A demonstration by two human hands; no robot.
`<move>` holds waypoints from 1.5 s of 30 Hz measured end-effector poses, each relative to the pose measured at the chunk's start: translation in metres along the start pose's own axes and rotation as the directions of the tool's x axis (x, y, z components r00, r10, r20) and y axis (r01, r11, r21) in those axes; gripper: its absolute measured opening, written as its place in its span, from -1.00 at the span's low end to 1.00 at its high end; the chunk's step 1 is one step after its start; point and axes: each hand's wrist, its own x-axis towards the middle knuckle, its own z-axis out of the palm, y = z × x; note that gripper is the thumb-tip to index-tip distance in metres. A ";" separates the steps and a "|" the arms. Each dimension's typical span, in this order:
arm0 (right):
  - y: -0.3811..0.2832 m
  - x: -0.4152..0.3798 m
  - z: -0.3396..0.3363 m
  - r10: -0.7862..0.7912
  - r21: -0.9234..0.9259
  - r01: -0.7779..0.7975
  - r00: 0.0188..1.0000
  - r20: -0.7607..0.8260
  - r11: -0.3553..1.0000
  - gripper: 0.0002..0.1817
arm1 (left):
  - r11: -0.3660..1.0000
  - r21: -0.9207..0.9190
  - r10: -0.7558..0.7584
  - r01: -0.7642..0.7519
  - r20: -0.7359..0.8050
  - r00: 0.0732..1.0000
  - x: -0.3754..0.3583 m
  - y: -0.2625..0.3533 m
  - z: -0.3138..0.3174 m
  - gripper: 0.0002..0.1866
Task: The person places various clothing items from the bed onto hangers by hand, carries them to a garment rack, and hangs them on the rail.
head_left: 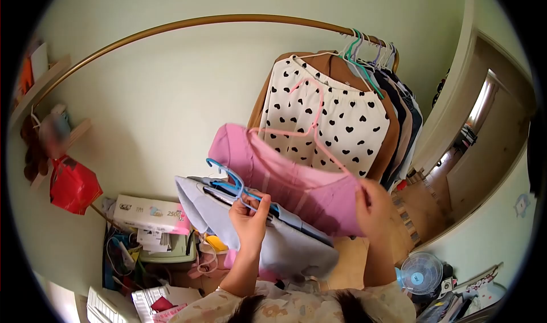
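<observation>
My left hand point(250, 217) is closed round the blue hangers point(239, 187), from which folded light blue and grey clothes point(293, 246) hang low in front of me. Beyond them a pink garment point(296, 200) hangs on a pink hanger point(314, 130), its hook pointing up. At that garment's right shoulder, my right hand point(373, 206) is closed on the pink cloth and hanger end. Behind it, a white garment with black hearts point(336, 118) hangs on the rail.
A curved gold rail point(228, 19) spans the wall, with dark clothes point(401, 115) at its right end. A red bag point(74, 186) hangs at left above a white box point(149, 212). A fan point(421, 273) stands low right, near the doorway.
</observation>
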 end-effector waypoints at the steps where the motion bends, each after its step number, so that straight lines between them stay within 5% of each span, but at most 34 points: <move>1: 0.009 0.016 0.003 0.009 -0.009 -0.009 1.000 -0.019 1.000 -0.84 | 0.999 0.034 -0.014 0.014 0.003 1.000 0.006 0.001 -0.001 -0.78; 7: 0.032 0.145 0.007 0.058 -0.014 -0.060 0.994 -0.089 0.998 -0.83 | 0.993 0.118 -0.022 0.025 -0.021 1.000 0.035 0.002 -0.004 -0.73; 10: 0.042 0.194 0.024 0.014 -0.007 -0.014 0.995 -0.103 1.000 -0.81 | 0.991 0.122 0.059 -0.051 -0.057 0.997 0.059 -0.013 -0.003 -0.86; 20: 0.119 0.198 0.027 0.156 -0.167 -0.163 0.986 -0.055 0.972 -0.78 | 0.985 0.173 0.048 -0.026 -0.123 0.991 0.095 -0.041 0.008 -0.90; 23: 0.120 0.191 0.027 -0.210 -0.562 0.133 0.975 -0.073 0.816 -0.76 | 0.982 0.190 0.029 -0.010 -0.097 0.995 0.100 -0.044 0.020 -0.87; 26: 0.079 0.169 0.027 -0.367 -0.683 0.191 0.922 -0.120 0.705 -0.72 | 0.989 0.149 -0.012 0.016 -0.028 1.000 0.102 -0.054 0.029 -0.83; 28: 0.077 0.138 0.041 -0.364 -0.409 0.346 0.931 0.036 0.844 -0.68 | 0.992 0.122 -0.018 0.018 -0.003 1.000 0.104 -0.056 0.040 -0.85; 30: 0.048 0.114 0.054 -0.213 0.065 0.206 0.855 0.473 0.976 -0.65 | 0.996 0.075 -0.044 0.040 0.061 0.997 0.106 -0.051 0.048 -0.94; 33: 0.043 0.088 0.080 -0.201 0.228 0.048 0.665 0.719 0.973 -0.71 | 0.998 0.049 -0.035 0.030 0.100 0.994 0.108 -0.050 0.058 -0.94; 35: 0.045 0.085 0.084 -0.170 0.334 -0.123 0.670 0.723 0.934 -0.75 | 0.996 0.073 -0.058 0.051 0.099 0.993 0.108 -0.049 0.060 -0.89; 38: 0.050 0.079 0.092 -0.212 0.311 0.034 0.799 0.563 0.950 -0.78 | 0.994 0.053 -0.100 0.096 0.098 0.990 0.110 -0.049 0.060 -0.87; 45: 0.052 0.110 0.082 -0.097 0.184 0.047 0.958 0.269 0.982 -0.77 | 0.998 0.061 -0.016 0.006 0.162 0.987 0.111 -0.042 0.055 -0.72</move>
